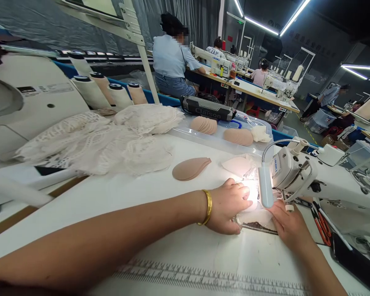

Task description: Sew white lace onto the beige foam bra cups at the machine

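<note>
Biggest worry is sewing machine (296,168), right of frame. Both hands sit right by needle area, so I'd guess fingertip could get nicked if fabric feeds fast. Lamp (266,189) glare washes out white piece (255,216), lower centre-right under lamp, so edge is hard to see and seam could wander.

Left hand (226,207): fingers pressed together, flat on piece.
Right hand (288,226): flat on piece too, tips hidden behind lamp.

Counts:
- 1 lace pile (105,139), left-centre
- 4 thread cones (120,95), upper left
- 2 pad stacks (205,124), upper centre
- 1 loose pad (191,168), centre
- 1 scissors (322,226), lower right

head cam | faces fwd+down | close on left hand (226,207), right hand (290,228) at table (188,265) | workshop bg
</note>
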A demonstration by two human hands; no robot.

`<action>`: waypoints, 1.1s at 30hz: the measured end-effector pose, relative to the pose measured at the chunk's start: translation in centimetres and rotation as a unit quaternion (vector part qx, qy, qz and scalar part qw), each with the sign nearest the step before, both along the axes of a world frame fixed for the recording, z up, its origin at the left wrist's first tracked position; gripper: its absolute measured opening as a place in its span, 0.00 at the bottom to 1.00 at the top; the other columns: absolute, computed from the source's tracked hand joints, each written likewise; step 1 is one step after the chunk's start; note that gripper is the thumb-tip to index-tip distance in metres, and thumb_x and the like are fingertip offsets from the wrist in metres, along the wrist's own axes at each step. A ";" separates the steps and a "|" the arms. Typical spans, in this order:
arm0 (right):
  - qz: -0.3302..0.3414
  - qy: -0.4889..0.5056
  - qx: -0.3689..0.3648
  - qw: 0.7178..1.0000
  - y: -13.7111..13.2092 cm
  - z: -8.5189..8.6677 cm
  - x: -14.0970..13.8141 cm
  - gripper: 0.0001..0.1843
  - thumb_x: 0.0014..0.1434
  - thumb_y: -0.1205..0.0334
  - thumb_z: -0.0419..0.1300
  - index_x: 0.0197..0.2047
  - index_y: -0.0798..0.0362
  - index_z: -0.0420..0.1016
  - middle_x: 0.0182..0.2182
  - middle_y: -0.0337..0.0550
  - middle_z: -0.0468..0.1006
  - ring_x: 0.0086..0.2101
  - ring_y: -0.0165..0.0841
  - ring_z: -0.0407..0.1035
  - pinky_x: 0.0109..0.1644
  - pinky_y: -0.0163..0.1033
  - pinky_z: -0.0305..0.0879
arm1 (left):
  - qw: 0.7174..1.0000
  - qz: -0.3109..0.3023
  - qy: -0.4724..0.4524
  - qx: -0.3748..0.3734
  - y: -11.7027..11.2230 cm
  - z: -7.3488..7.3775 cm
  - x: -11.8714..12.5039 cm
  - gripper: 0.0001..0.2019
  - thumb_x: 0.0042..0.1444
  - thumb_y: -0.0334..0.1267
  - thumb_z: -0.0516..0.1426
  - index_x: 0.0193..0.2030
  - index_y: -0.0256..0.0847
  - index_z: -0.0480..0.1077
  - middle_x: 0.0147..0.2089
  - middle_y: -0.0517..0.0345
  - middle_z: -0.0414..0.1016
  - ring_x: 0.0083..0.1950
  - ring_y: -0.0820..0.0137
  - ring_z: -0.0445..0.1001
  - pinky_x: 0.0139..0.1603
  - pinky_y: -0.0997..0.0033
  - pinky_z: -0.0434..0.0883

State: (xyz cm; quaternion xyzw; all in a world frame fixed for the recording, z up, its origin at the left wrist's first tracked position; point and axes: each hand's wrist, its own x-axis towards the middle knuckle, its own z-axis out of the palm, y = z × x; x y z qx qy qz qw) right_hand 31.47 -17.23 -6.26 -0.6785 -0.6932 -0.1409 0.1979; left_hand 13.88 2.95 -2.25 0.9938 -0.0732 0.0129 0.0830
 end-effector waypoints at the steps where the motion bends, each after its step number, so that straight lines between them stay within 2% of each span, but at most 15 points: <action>1: -0.008 0.015 -0.008 1.000 -0.3 0.2 0.3 0.18 0.67 0.72 0.48 0.46 0.48 0.77 0.37 0.43 0.79 0.38 0.38 0.69 0.44 0.40 0.67 | 1.000 -0.016 0.009 -0.011 0.3 0.4 -0.2 0.19 0.47 0.50 0.67 0.40 0.41 0.72 0.47 0.50 0.74 0.44 0.58 0.70 0.46 0.59 0.59; 4: -0.007 0.072 -0.049 0.996 -1.1 1.1 1.0 0.18 0.68 0.70 0.49 0.47 0.44 0.79 0.43 0.41 0.81 0.43 0.39 0.72 0.49 0.45 0.71 | 0.997 -0.068 0.005 -0.045 0.9 0.7 -0.4 0.16 0.48 0.44 0.68 0.42 0.43 0.73 0.47 0.54 0.77 0.46 0.59 0.71 0.47 0.61 0.57; 6: 0.015 0.127 -0.100 0.987 -1.4 2.0 1.3 0.15 0.70 0.65 0.52 0.46 0.42 0.80 0.44 0.39 0.82 0.45 0.40 0.74 0.54 0.49 0.71 | 0.994 -0.087 -0.021 -0.054 1.2 0.2 -0.3 0.10 0.53 0.38 0.66 0.41 0.44 0.73 0.45 0.57 0.78 0.44 0.62 0.72 0.46 0.62 0.56; 8: 0.051 0.204 -0.127 0.969 -1.5 2.6 1.5 0.11 0.71 0.59 0.55 0.46 0.41 0.81 0.46 0.40 0.82 0.46 0.40 0.75 0.57 0.52 0.71 | 0.993 -0.098 -0.054 -0.041 1.2 -0.5 -0.1 0.07 0.52 0.30 0.63 0.37 0.43 0.73 0.45 0.57 0.79 0.40 0.64 0.72 0.44 0.62 0.55; 10: 0.091 0.292 -0.104 0.946 -1.3 2.9 1.4 0.13 0.72 0.53 0.55 0.46 0.42 0.82 0.45 0.41 0.83 0.47 0.40 0.76 0.57 0.50 0.72 | 0.991 -0.106 -0.082 -0.020 1.1 -1.2 0.1 0.09 0.46 0.23 0.61 0.33 0.41 0.71 0.44 0.57 0.79 0.39 0.65 0.72 0.43 0.61 0.54; 12: 0.098 0.332 -0.061 0.936 -0.8 2.5 1.0 0.16 0.74 0.54 0.52 0.48 0.43 0.82 0.44 0.41 0.84 0.46 0.39 0.78 0.56 0.48 0.73 | 0.987 -0.113 -0.111 -0.002 0.8 -1.5 0.1 0.12 0.41 0.20 0.59 0.31 0.40 0.69 0.41 0.58 0.79 0.37 0.65 0.72 0.45 0.60 0.55; 15: 0.068 0.240 -0.045 0.967 0.1 1.2 0.0 0.15 0.73 0.60 0.53 0.53 0.43 0.80 0.48 0.42 0.83 0.50 0.40 0.76 0.58 0.49 0.72 | 0.981 -0.121 -0.152 0.026 0.5 -1.7 -0.1 0.15 0.42 0.18 0.57 0.33 0.42 0.69 0.33 0.63 0.77 0.33 0.67 0.70 0.51 0.56 0.56; 18: 0.044 0.114 -0.049 0.991 0.6 0.1 -0.7 0.18 0.72 0.65 0.52 0.57 0.42 0.77 0.48 0.43 0.83 0.54 0.41 0.73 0.60 0.52 0.70 | 0.979 -0.123 -0.157 0.045 0.5 -1.7 -0.1 0.14 0.46 0.18 0.56 0.32 0.42 0.69 0.31 0.64 0.76 0.31 0.68 0.68 0.54 0.54 0.55; 21: 0.014 0.059 -0.044 0.997 0.5 -0.6 -0.5 0.17 0.72 0.66 0.51 0.54 0.42 0.77 0.46 0.41 0.84 0.52 0.41 0.74 0.59 0.52 0.70 | 0.983 -0.116 -0.137 0.043 1.0 -2.1 0.2 0.14 0.45 0.18 0.56 0.32 0.42 0.69 0.33 0.63 0.77 0.33 0.68 0.69 0.54 0.55 0.56; 26: -0.016 0.002 -0.019 1.000 0.5 -0.9 0.1 0.17 0.72 0.66 0.51 0.56 0.45 0.76 0.53 0.43 0.82 0.52 0.43 0.75 0.62 0.58 0.66 | 0.981 -0.119 -0.154 -0.011 2.1 -3.3 1.6 0.19 0.38 0.17 0.57 0.35 0.44 0.72 0.40 0.63 0.81 0.40 0.64 0.74 0.55 0.54 0.54; 33: -0.024 -0.009 -0.011 1.000 1.0 -0.6 0.4 0.20 0.70 0.66 0.52 0.60 0.46 0.75 0.55 0.47 0.80 0.54 0.45 0.74 0.61 0.59 0.66 | 0.982 -0.103 -0.159 -0.022 3.0 -4.1 2.8 0.16 0.43 0.24 0.59 0.37 0.46 0.75 0.47 0.59 0.82 0.41 0.62 0.75 0.57 0.50 0.53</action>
